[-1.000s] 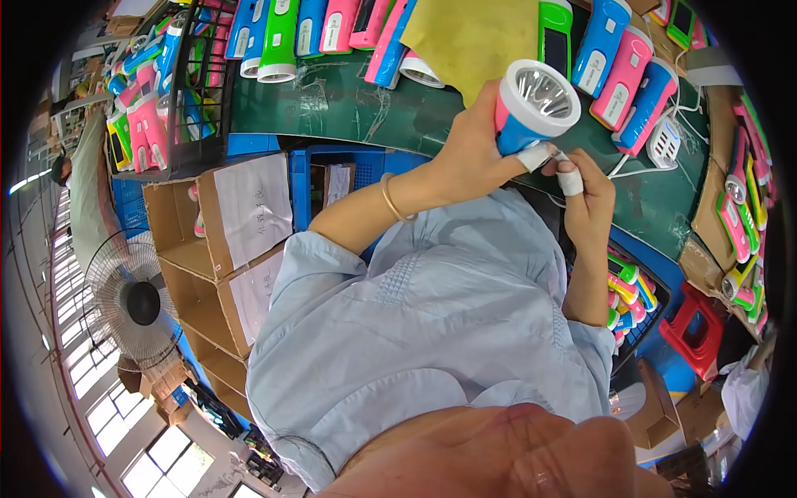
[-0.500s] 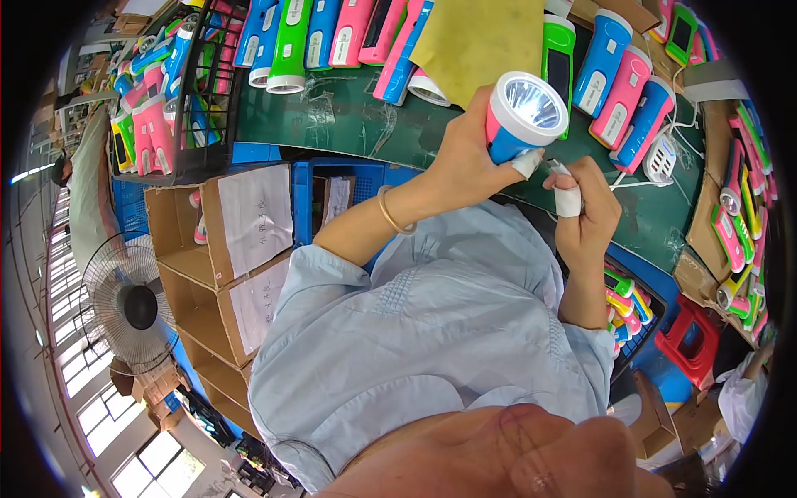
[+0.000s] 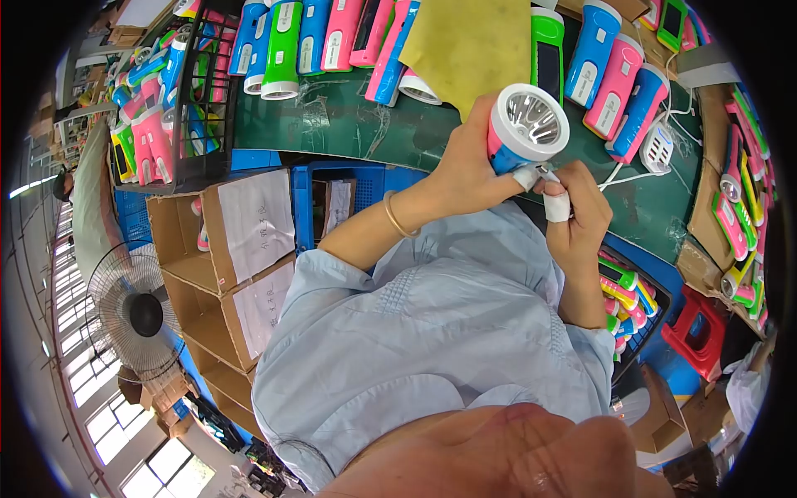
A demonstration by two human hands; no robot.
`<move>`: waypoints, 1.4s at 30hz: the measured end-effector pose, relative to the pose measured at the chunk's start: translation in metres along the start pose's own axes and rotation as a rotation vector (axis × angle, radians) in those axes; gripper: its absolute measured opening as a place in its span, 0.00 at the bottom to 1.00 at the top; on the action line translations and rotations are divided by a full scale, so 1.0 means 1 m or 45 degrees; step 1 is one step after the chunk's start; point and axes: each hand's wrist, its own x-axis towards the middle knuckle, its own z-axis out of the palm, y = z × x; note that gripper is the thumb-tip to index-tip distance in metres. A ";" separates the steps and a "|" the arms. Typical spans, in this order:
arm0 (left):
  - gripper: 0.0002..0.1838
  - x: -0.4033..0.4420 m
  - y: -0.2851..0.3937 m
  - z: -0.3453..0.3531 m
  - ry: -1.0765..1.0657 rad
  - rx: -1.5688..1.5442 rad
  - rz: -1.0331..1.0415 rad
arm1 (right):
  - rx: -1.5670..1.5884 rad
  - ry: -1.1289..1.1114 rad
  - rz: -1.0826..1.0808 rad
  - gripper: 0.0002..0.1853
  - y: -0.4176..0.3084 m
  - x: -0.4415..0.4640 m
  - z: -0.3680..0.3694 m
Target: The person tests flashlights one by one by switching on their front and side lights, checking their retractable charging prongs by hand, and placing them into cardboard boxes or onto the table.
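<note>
My left hand [image 3: 469, 162] is wrapped round a flashlight [image 3: 508, 149] with a pink and blue body and a white rim, its lens facing up at me. My right hand [image 3: 581, 203] is closed in a pinch just right of it. A small metal-tipped piece [image 3: 544, 172] shows between its fingertips, against or very close to the flashlight's lower side; its kind is too small to make out. White tape wraps my left thumb and a right finger. A white multi-port USB charger [image 3: 657, 149] lies right of my hands, its white cord passing behind my right hand.
Flashlights [image 3: 282, 50] line the green table [image 3: 349, 124], beside a yellow cloth [image 3: 469, 50]. A black wire basket [image 3: 203, 108] holds more at left. Cardboard compartments [image 3: 199, 266], a fan [image 3: 143, 314] and a red plastic stool [image 3: 696, 332] stand around me.
My right hand has moved left, bringing the metal-tipped piece up to the flashlight's lower side. The flashlight has tilted slightly in my left hand. The view has shifted a little.
</note>
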 end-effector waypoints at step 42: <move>0.31 -0.005 -0.008 0.023 0.142 0.087 0.261 | 0.035 0.298 -0.153 0.30 -0.022 0.038 0.024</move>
